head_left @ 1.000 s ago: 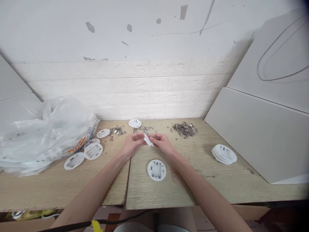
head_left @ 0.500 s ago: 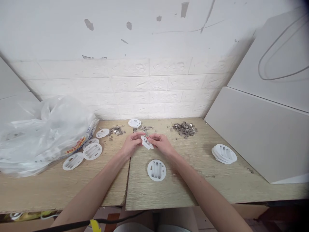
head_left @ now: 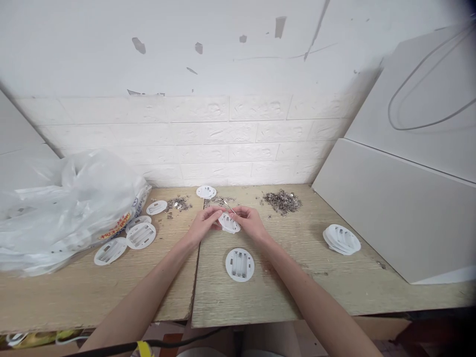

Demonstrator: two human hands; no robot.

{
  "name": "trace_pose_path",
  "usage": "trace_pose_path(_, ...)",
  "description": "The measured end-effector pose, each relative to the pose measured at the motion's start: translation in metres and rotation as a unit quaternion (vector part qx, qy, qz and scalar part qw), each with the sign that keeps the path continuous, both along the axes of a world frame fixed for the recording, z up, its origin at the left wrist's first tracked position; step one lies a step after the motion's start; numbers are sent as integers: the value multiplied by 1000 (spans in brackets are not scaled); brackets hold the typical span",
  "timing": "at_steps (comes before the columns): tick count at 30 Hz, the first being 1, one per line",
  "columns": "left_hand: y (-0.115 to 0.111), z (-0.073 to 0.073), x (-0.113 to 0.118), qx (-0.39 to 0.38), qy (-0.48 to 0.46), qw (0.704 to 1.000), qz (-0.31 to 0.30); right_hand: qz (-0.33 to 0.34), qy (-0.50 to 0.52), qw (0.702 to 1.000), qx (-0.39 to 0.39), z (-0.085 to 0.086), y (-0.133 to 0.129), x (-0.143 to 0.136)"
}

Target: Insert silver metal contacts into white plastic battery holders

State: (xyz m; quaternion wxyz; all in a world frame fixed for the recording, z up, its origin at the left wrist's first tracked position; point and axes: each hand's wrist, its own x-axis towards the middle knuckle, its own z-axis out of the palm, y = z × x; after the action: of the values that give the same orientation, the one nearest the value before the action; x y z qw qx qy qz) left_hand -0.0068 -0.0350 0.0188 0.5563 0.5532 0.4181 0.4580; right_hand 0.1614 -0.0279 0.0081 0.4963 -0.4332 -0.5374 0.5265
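Note:
Between my two hands is a round white plastic piece (head_left: 229, 224) with slots and small metal parts, tilted above the table. My left hand (head_left: 204, 224) grips its left edge, fingers closed. My right hand (head_left: 250, 221) is closed at its right side and also holds a thin metal tool (head_left: 229, 207), whose tip points up and left. Below my hands a round white piece with metal contacts (head_left: 240, 265) lies flat on the wooden table (head_left: 260, 302). Small metal pieces (head_left: 219, 200) are scattered behind my hands, beside another white disc (head_left: 206, 192).
A heap of metal parts (head_left: 283, 202) lies at the back right, a smaller one (head_left: 178, 203) at the back left. White discs are stacked (head_left: 342, 239) on the right; several more (head_left: 141, 236) lie by a plastic bag (head_left: 74, 208). A cable (head_left: 171, 342) crosses the bottom.
The held white piece has turned to show more of its slotted face. The metal tool now stands out further above my right hand. The whole view has shifted slightly.

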Motion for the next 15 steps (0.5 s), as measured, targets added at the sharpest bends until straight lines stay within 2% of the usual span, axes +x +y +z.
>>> trace_pose_path(7, 2, -6, 1, 77, 93, 993, -10, -24, -96, 994, 46, 1, -2, 0)
trace_pose_path(11, 2, -11, 2, 103, 129, 986, -8, -17, -123, 988, 87, 1, -3, -2)
trace_pose_path(15, 2, -13, 1, 129, 156, 979, -10, -25, -136, 986, 96, 0, -4, -2)
